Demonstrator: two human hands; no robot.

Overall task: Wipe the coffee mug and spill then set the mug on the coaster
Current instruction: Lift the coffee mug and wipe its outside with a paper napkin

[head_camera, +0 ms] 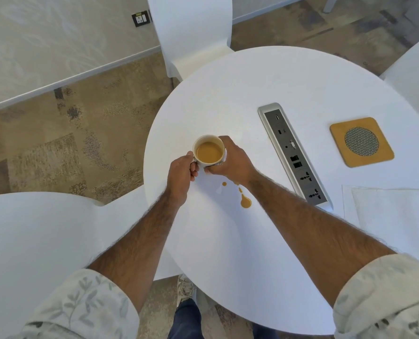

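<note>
Standing at the centre, a round white table (264, 81) carries a recessed socket strip (294, 155), white napkins (389, 209) at its right edge, and a square tan coaster (361, 142) with a mesh disc, well apart from the mug. Item: white mug (209, 150) of milky coffee near the left rim, left hand (181, 173) closed on its handle, right hand (230, 159) wrapped around its side. Item: tan spill (245, 201), several drops just beside the mug, under the right wrist.
</note>
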